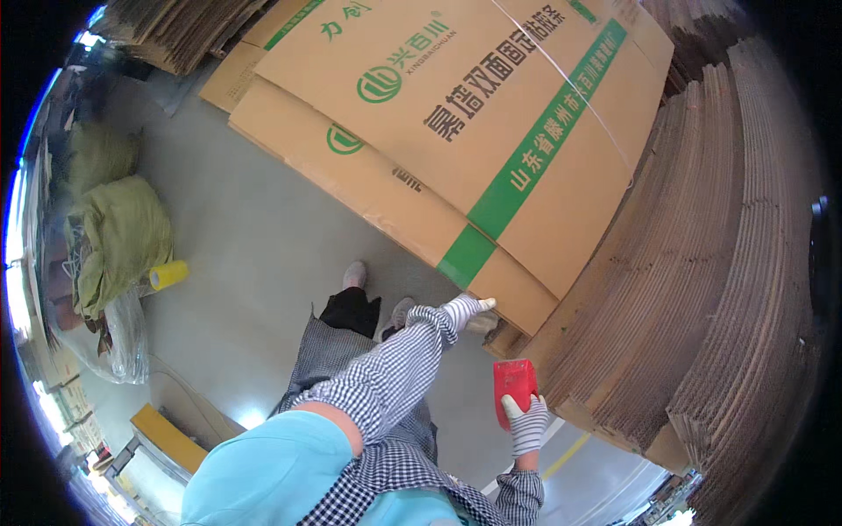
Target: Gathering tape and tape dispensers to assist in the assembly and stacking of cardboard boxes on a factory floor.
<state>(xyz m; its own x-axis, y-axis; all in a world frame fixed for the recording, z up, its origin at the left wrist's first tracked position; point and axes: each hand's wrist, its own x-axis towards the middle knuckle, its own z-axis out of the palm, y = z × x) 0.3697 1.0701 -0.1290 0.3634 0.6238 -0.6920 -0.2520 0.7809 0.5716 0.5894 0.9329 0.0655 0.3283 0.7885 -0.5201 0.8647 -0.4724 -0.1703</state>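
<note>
In front of me lies a stack of flattened cardboard boxes [526,114], brown with green bands and dark print. My left hand [463,309], in a striped glove with pale fingertips, is at the near corner of the lower cardboard sheet [504,285]. Its thumb side shows on the edge; the other fingers are mostly hidden. To the right and nearer, my right hand [528,422], in a similar glove, is wrapped round a red block-shaped object [515,386], whose exact kind I cannot make out. It is held apart from the cardboard.
Tall stacks of corrugated cardboard [649,289] stand close on the right; another pile [167,31] is at the far left. Green woven sacks [127,232], a yellow tape roll [168,274] and clear plastic [127,337] sit left. A white strap [570,83] crosses the top box.
</note>
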